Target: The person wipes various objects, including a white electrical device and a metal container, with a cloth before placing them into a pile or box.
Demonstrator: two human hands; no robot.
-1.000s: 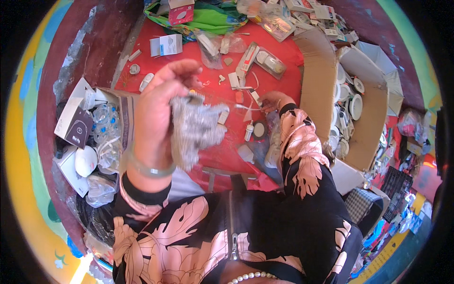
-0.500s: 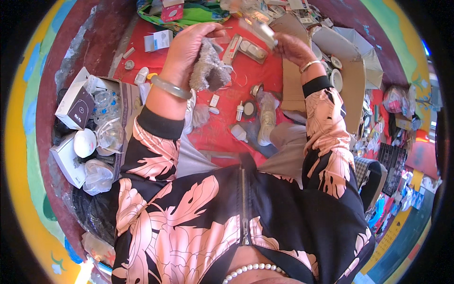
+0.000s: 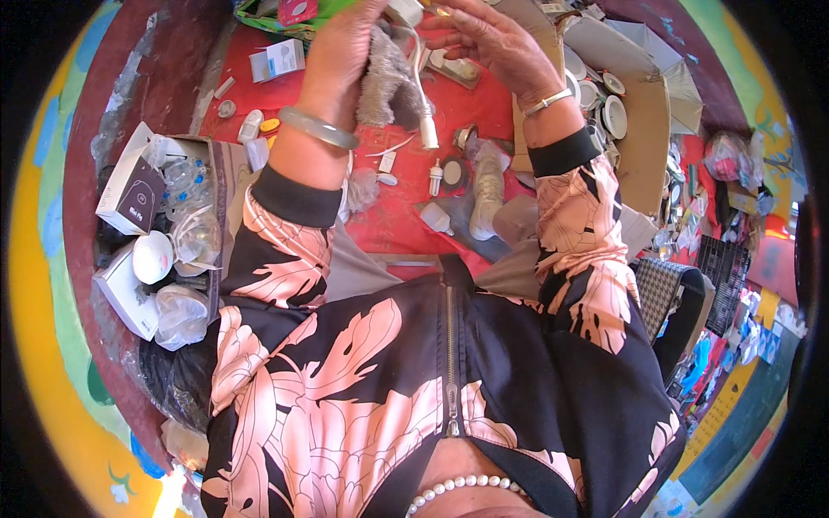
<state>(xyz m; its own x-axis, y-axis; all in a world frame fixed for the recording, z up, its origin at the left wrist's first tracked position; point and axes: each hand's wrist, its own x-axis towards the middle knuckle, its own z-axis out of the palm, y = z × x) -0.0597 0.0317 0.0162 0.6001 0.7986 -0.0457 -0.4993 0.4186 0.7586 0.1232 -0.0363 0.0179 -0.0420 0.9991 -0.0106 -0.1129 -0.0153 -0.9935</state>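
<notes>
At the top of the view, my left hand (image 3: 338, 52) is closed on a fuzzy grey cloth (image 3: 386, 86) that hangs below its fingers. A white object (image 3: 404, 11), partly cut off by the upper edge, sits against the same fingertips; its kind cannot be made out. From it a white cable (image 3: 418, 73) dangles in front of the cloth, ending in a white connector (image 3: 428, 131). My right hand (image 3: 505, 47) is just to the right, fingers stretched apart and pointing toward the white object. Whether its fingertips touch that object is unclear.
A red sheet (image 3: 389, 229) carries a small bulb (image 3: 435, 177), a round dark disc (image 3: 454, 173) and a blue-white box (image 3: 278, 60). A carton (image 3: 635, 155) with round white lamps stands right. At left is a box (image 3: 226, 186) of plastic-wrapped items. My shoe (image 3: 488, 194) rests between.
A blurred white object by my right hand is now at my left fingertips, its cable hanging down. My right hand has moved left and spread its fingers. Both hands sit higher in view.
</notes>
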